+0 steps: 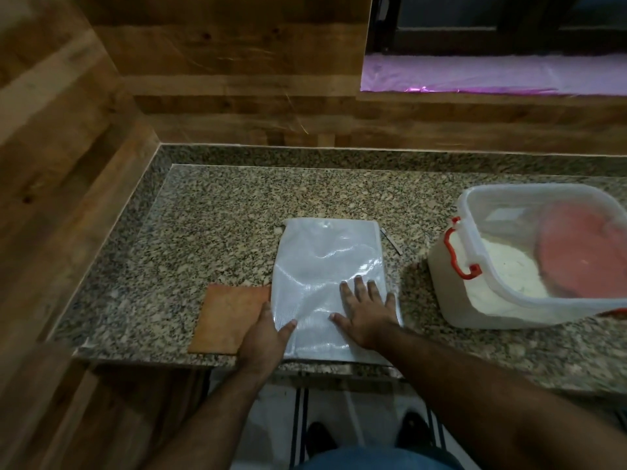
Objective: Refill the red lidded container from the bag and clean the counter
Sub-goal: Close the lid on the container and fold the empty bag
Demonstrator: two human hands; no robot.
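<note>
An empty clear plastic bag [325,266] lies flat on the granite counter [210,239] near its front edge. My right hand [366,310] presses flat on the bag's lower right part, fingers spread. My left hand [268,330] rests at the bag's lower left edge, thumb on top of the plastic. At the right stands the translucent container [451,300] with red latches, holding white flour; a red disc shows through its closed translucent lid. An orange-brown cloth [230,317] lies just left of the bag, beside my left hand.
A small thin strip [392,241] lies on the counter beyond the bag's upper right corner. Wood-panelled walls close the counter at the left and back. A window sill with a pink sheet [492,74] is at the back right. My shoes show on the floor below.
</note>
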